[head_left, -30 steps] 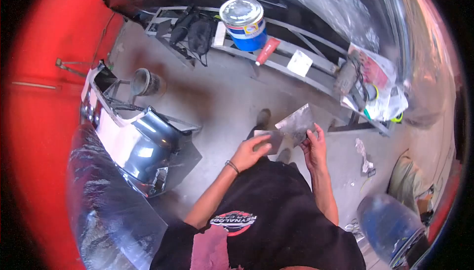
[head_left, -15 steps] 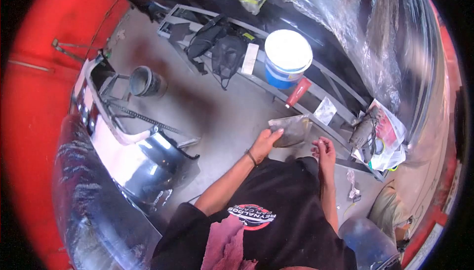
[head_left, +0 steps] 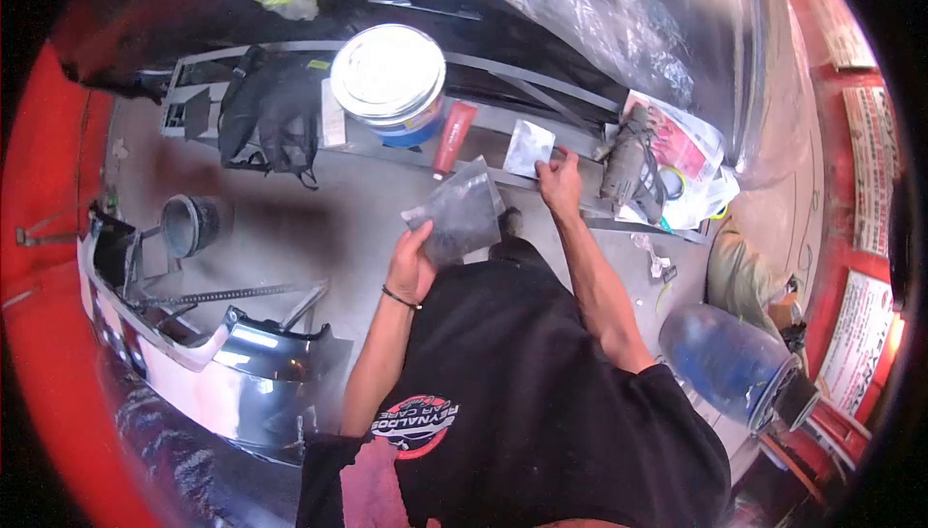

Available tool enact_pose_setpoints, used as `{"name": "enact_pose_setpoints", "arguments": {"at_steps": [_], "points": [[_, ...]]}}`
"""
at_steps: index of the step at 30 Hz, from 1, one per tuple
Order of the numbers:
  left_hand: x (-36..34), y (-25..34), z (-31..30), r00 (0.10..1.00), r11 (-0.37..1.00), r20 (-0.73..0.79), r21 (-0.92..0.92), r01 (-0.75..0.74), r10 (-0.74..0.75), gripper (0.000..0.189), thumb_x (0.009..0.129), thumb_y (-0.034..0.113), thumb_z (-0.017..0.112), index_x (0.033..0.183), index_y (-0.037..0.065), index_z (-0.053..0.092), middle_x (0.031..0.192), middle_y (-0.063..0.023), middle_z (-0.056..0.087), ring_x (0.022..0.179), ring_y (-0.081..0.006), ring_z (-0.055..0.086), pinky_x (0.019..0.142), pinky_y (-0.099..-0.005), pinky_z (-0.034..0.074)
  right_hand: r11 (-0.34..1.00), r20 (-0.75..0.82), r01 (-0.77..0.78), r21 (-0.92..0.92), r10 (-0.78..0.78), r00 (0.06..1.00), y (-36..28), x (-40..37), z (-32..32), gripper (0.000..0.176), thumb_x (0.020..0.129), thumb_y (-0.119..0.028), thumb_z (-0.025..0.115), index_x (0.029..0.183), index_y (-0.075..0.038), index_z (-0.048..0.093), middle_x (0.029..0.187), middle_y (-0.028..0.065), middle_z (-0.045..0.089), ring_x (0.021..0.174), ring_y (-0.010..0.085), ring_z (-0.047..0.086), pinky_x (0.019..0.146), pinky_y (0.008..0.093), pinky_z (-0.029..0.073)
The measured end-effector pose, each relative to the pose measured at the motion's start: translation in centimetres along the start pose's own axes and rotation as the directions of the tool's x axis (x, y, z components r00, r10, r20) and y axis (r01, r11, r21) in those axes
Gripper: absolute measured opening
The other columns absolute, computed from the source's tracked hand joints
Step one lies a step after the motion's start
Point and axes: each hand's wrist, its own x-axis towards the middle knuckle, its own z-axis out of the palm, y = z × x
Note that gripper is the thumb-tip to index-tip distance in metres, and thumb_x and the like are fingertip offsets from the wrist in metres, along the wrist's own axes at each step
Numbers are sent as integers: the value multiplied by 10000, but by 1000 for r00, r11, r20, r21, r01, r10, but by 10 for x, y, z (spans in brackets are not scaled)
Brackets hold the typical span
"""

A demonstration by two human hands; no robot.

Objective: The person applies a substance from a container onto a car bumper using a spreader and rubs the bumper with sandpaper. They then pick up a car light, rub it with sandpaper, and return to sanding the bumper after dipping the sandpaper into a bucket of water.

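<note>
Plates [head_left: 454,224] in left hand [head_left: 414,272]

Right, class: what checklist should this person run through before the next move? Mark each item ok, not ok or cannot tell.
1. Left hand has firm hold of the plate: ok, fingers closed on its lower edge.
2. Right hand reaches the sheet: ok, fingertips at its edge.
3. Sheet actually gripped: cannot tell.
4. Sheet lies flat on the rack: ok.
5. Can shut: ok, lid on.
6. Tube capped: cannot tell.
</note>
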Motion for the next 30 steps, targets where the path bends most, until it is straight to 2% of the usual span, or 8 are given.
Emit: {"name": "enact_pose_setpoints", "arguments": {"at_steps": [3,5,7,9,15,21,23,30], "points": [[34,-15,12,999,996,34,-75,41,-38,409,1033,183,581,1393,-11,562,1368,-122,645,1292,-278,596,1143,-443,418,984,-87,85,159,-72,994,7,-6,-20,462,939,-233,690,1307,13,560,1040,186,726,975,336,705,850,425,542],[60,-21,26,995,989,61,-124,80,-73,413,1039,197,571,1398,-6,558,1371,-122,646,1290,-281,600,1141,-445,420,980,-104,80,182,-62,993,15,-26,-48,329,978,-177,655,1233,22,590,973,142,703,882,248,683,785,371,537],[87,-35,31,986,980,141,-162,115,-92,451,1053,251,537,1458,55,512,1430,-125,610,1316,-301,584,1142,-481,436,901,90,-80,426,46,995,20,-59,-82,284,997,-157,652,1217,9,583,950,76,665,834,151,631,729,324,517],[114,-51,37,980,975,148,-162,153,-129,450,1051,253,540,1459,66,512,1428,-120,610,1310,-296,588,1133,-490,441,865,135,-91,494,27,990,46,-90,-99,229,1013,-130,639,1204,-13,588,933,20,641,823,82,583,697,269,485],[167,-84,37,976,972,-9,98,216,-216,432,1063,277,542,1447,82,512,1421,-94,616,1297,-265,596,1086,-490,465,784,155,-335,522,299,942,97,-157,-129,199,1031,-146,617,1195,-35,601,903,0,638,812,80,582,699,252,478],[147,-63,63,974,902,-94,369,225,-205,403,1073,321,551,1409,98,534,1379,-69,624,1271,-235,589,1026,-515,490,622,146,-409,667,429,891,88,-156,-138,237,1069,-231,556,1178,-28,614,953,20,669,810,98,616,739,271,520],[148,-61,68,950,826,-275,494,273,-149,379,1064,345,572,1344,90,559,1346,-58,618,1243,-228,581,984,-538,504,640,130,-387,664,410,903,90,-147,-135,226,1057,-202,573,1197,-26,599,969,34,680,831,111,635,760,278,531],[108,-43,59,967,882,-242,434,184,-82,381,1052,341,596,1331,83,568,1325,-77,633,1220,-247,612,970,-559,517,535,232,-325,780,235,944,32,-142,-150,441,946,-55,687,1341,-36,492,1102,69,700,963,178,683,807,321,558]]}}
